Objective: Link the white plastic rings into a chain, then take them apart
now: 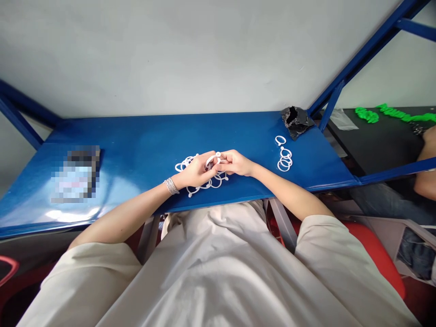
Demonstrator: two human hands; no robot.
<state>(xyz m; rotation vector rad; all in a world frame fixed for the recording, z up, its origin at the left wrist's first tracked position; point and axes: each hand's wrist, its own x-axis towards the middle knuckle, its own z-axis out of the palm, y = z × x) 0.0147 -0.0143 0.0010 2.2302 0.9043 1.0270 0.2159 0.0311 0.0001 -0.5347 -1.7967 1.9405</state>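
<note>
My left hand [195, 170] and my right hand [236, 163] meet above the blue metal table top [204, 131], their fingers together on a white plastic ring [213, 159]. Under my left hand lies a tangled heap of similar white plastic rings [207, 182], partly hidden by the hand. To the right of my right hand, a separate group of white plastic rings [284, 156] lies on the table, a few overlapping. A silver bracelet [171, 185] circles my left wrist.
A crumpled black plastic bag [295, 121] sits at the table's back right corner. A pixelated, unreadable object [76, 175] lies at the left. Blue steel frame bars [361, 59] rise at the right. Beyond them, on a black table [381, 141], lie green pieces [367, 115], near a co-worker's arm [425, 177].
</note>
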